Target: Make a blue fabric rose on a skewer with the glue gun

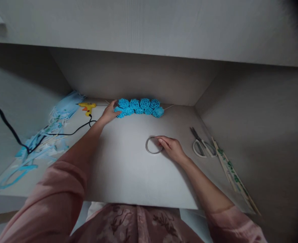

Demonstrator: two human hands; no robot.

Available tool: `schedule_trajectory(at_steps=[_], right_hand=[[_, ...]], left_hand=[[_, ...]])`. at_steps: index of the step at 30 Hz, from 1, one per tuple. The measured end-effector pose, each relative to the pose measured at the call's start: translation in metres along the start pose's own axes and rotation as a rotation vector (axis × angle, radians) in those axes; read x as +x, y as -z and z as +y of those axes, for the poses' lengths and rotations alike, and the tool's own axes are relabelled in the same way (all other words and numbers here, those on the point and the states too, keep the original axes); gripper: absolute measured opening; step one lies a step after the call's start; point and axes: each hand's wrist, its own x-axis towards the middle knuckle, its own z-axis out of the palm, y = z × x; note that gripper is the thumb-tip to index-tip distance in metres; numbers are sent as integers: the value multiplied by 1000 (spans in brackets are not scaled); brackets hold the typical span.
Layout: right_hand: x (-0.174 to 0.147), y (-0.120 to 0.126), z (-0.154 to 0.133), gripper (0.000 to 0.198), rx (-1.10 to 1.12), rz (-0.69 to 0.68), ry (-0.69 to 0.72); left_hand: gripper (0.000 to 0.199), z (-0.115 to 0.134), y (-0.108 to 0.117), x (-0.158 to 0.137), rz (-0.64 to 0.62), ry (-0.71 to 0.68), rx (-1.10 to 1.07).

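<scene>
Two rows of blue rolled roses [139, 110] lie against the back wall of the white work surface, with thin sticks poking out at either end. My left hand [110, 112] is at the left end of the rows, its thumb and fingers closed around the outermost blue rose [120, 111]. Nearer to me, my right hand [173, 147] pinches the right side of a thin greyish ring [147, 148]. The ring is at or just above the surface; I cannot tell which.
A yellow glue gun [88, 107] with a black cord [73, 133] lies at the back left. Blue face masks [67, 103] and cut blue strips [44, 145] fill the left side. On the right are scissors [202, 145] and thin sticks with green bits [231, 168]. Walls enclose three sides.
</scene>
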Motion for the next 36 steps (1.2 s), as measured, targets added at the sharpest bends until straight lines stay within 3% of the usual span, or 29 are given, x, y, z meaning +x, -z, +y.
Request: schedule_trajectory(at_steps=[5, 8, 11, 14, 17, 20, 26, 31, 36], right_hand=[[-1, 13, -15, 51, 93, 119, 10], [7, 29, -35, 49, 60, 89, 47], [37, 45, -58, 43, -93, -36, 149], [90, 50, -72, 39, -248, -92, 262], [157, 38, -74, 40, -350, -150, 386], [222, 16, -70, 45, -415, -208, 425], [316, -24, -55, 65, -424, -455, 392], [352, -43, -45, 66, -330, -618, 440], [347, -52, -51, 63, -341, -621, 353]], left_hand=[[85, -4, -7, 7, -17, -64, -95], [86, -6, -11, 7, -8, -81, -78], [87, -10, -13, 4, 2, -69, -85], [89, -17, -14, 2, 28, -55, -139], [72, -26, -15, 2, 170, -47, -155], [55, -33, -18, 1, 322, -36, -89], [45, -35, -27, -1, 407, 8, 82], [40, -32, -29, -1, 389, 48, 98], [40, -27, -27, -3, 336, 74, 86]])
